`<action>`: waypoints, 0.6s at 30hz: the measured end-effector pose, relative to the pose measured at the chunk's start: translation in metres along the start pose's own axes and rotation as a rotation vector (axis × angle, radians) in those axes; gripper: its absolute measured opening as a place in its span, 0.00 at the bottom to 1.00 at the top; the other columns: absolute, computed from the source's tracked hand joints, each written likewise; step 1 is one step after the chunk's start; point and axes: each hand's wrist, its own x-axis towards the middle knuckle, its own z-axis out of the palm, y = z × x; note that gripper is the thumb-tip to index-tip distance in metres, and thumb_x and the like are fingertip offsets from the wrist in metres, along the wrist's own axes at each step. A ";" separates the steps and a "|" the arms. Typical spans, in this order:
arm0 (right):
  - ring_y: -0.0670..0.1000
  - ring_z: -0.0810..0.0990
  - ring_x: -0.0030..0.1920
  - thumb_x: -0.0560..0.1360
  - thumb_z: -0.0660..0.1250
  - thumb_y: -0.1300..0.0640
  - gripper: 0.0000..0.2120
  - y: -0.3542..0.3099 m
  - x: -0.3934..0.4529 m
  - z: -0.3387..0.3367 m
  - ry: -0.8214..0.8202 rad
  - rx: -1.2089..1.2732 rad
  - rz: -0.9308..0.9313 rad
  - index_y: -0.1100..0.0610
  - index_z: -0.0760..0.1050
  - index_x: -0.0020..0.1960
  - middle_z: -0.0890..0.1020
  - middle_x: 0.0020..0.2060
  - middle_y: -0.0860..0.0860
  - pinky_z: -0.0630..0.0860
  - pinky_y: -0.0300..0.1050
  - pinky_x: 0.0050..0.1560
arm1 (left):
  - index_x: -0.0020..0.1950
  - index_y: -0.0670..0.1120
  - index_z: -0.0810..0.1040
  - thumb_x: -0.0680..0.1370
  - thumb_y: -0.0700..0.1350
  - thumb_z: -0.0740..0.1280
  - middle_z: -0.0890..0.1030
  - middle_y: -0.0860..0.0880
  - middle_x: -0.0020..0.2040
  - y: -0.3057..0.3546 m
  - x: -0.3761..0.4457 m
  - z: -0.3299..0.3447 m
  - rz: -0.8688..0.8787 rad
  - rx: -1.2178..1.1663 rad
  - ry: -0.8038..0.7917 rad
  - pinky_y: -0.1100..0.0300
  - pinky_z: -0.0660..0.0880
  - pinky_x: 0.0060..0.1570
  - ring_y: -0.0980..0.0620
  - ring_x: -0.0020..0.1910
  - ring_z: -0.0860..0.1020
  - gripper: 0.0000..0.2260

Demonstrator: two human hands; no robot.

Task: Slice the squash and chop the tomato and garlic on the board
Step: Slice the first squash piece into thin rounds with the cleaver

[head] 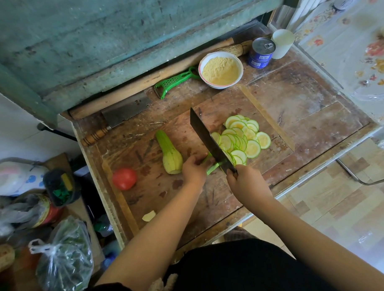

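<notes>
On the wooden board [264,108] my left hand [195,168] holds down the last green end of a squash [213,169]. My right hand [246,183] grips the handle of a dark cleaver [208,138], its blade set against that piece. Several round squash slices [244,138] lie fanned to the right of the blade. A pale peeled squash piece [170,153] lies left of my left hand. A red tomato [124,178] sits at the board's left edge. A garlic clove [149,215] lies near the front left corner.
A white bowl of yellow meal [221,70], a green peeler [173,82], a second cleaver [124,112], a rolling pin [145,82], a blue can [260,52] and a white cup [282,43] line the back. Bags and jars [42,216] crowd the left.
</notes>
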 end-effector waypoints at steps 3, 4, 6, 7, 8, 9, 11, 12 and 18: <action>0.56 0.73 0.32 0.80 0.56 0.53 0.17 -0.001 0.005 0.005 -0.023 -0.023 0.007 0.57 0.67 0.34 0.71 0.28 0.52 0.67 0.43 0.30 | 0.45 0.42 0.78 0.72 0.35 0.72 0.80 0.48 0.43 0.000 0.000 0.000 0.008 0.000 0.008 0.64 0.74 0.44 0.50 0.47 0.77 0.06; 0.57 0.73 0.32 0.80 0.56 0.53 0.17 -0.001 0.008 0.006 -0.028 -0.029 0.007 0.56 0.65 0.33 0.70 0.28 0.52 0.66 0.43 0.30 | 0.46 0.42 0.78 0.72 0.35 0.72 0.79 0.48 0.43 0.001 -0.001 0.000 0.009 0.000 0.007 0.66 0.74 0.41 0.51 0.46 0.77 0.06; 0.57 0.73 0.33 0.80 0.56 0.53 0.18 -0.003 0.014 0.008 -0.040 -0.033 0.016 0.55 0.63 0.32 0.70 0.28 0.52 0.63 0.43 0.29 | 0.47 0.43 0.78 0.72 0.36 0.72 0.80 0.48 0.45 0.001 -0.001 0.000 0.014 0.019 0.013 0.65 0.73 0.41 0.51 0.46 0.77 0.06; 0.57 0.72 0.34 0.80 0.56 0.53 0.18 -0.004 0.018 0.009 -0.045 -0.035 0.023 0.55 0.63 0.32 0.70 0.29 0.52 0.62 0.42 0.28 | 0.47 0.43 0.78 0.72 0.37 0.72 0.80 0.47 0.45 0.001 -0.001 0.000 0.016 0.030 0.012 0.64 0.73 0.42 0.51 0.46 0.77 0.06; 0.56 0.72 0.34 0.80 0.56 0.53 0.17 -0.005 0.021 0.010 -0.051 -0.038 0.033 0.55 0.63 0.33 0.70 0.29 0.52 0.62 0.42 0.28 | 0.48 0.43 0.78 0.72 0.37 0.72 0.81 0.47 0.46 0.001 -0.001 0.000 0.021 0.034 0.009 0.63 0.73 0.43 0.51 0.46 0.78 0.07; 0.56 0.73 0.35 0.80 0.55 0.53 0.17 -0.007 0.023 0.011 -0.057 -0.044 0.047 0.56 0.64 0.34 0.70 0.29 0.51 0.64 0.42 0.29 | 0.49 0.43 0.79 0.72 0.37 0.72 0.81 0.46 0.47 0.000 -0.001 0.000 0.029 0.037 0.004 0.62 0.73 0.44 0.51 0.46 0.78 0.07; 0.56 0.73 0.36 0.80 0.55 0.52 0.16 -0.008 0.027 0.013 -0.059 -0.051 0.067 0.57 0.67 0.36 0.69 0.30 0.51 0.67 0.43 0.33 | 0.51 0.42 0.80 0.73 0.38 0.72 0.81 0.46 0.48 0.000 -0.002 0.000 0.051 0.041 0.001 0.62 0.73 0.45 0.52 0.46 0.78 0.09; 0.57 0.73 0.36 0.80 0.55 0.52 0.15 -0.008 0.028 0.015 -0.056 -0.045 0.067 0.58 0.67 0.37 0.70 0.30 0.51 0.67 0.43 0.33 | 0.52 0.41 0.80 0.73 0.38 0.72 0.81 0.47 0.47 0.000 -0.002 -0.001 0.059 0.047 0.005 0.62 0.73 0.45 0.52 0.46 0.78 0.09; 0.55 0.72 0.31 0.80 0.57 0.53 0.15 -0.002 0.020 0.009 -0.023 0.041 0.038 0.58 0.68 0.36 0.72 0.29 0.52 0.63 0.42 0.28 | 0.53 0.41 0.80 0.72 0.40 0.73 0.82 0.47 0.49 0.000 -0.001 -0.001 0.046 0.075 0.012 0.62 0.73 0.47 0.52 0.47 0.78 0.11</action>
